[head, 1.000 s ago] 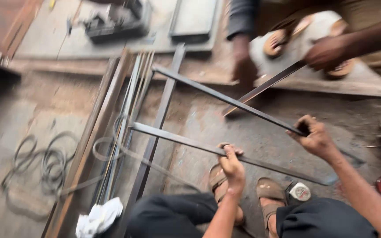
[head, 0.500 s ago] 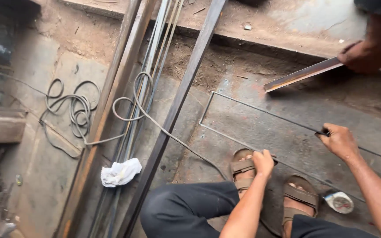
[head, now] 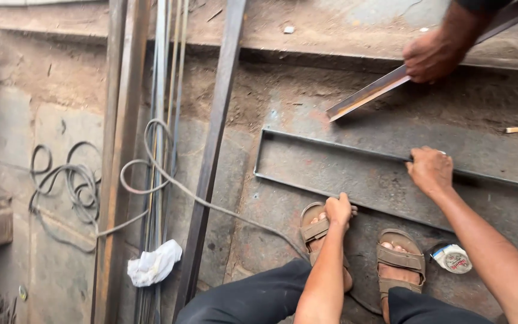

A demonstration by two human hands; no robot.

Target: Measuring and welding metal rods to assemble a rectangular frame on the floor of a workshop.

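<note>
A welded frame of flat steel bars (head: 259,157) lies flat on the dusty concrete floor in front of my sandalled feet (head: 400,259). My left hand (head: 338,210) grips its near bar, just above my left sandal. My right hand (head: 430,170) presses down on the far bar with fingers closed over it. At the top right another person's hand (head: 431,55) holds a separate steel angle bar (head: 366,95), whose free end points down toward the frame.
Several long steel bars and thin rods (head: 162,120) run up the floor on the left. A grey cable (head: 79,180) coils beside them. A white rag (head: 153,263) lies near the rods. A small round tin (head: 452,258) sits by my right foot.
The frame, held raised a second ago, now lies flat on the floor. My view has tilted down and closer. The other person's angle bar stays near the frame's far side.
</note>
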